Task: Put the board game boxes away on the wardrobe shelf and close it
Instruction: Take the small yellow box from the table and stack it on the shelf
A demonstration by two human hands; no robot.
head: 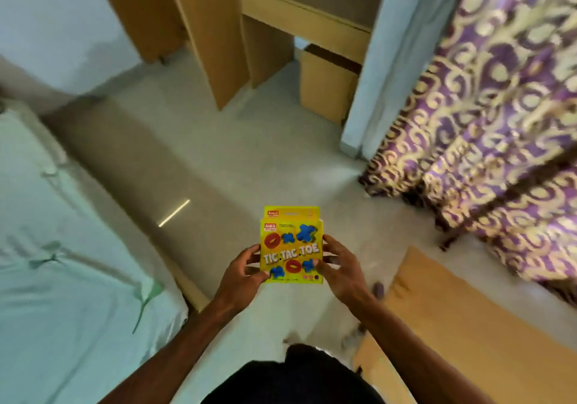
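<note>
A yellow Tic Tac Toe board game box [292, 241] with red rings and blue crosses on its face is held upright in front of me over the floor. My left hand [242, 271] grips its left edge and my right hand [340, 268] grips its right edge. Ahead at the top stands the wooden wardrobe [299, 13] with its door [209, 32] swung open toward me. A shelf edge shows inside it.
A bed with a pale green sheet [62, 263] fills the left side. A purple and gold patterned curtain [499, 107] hangs at the right. An orange mat [468, 325] lies on the floor at lower right. Pale tiled floor [249, 160] runs between me and the wardrobe.
</note>
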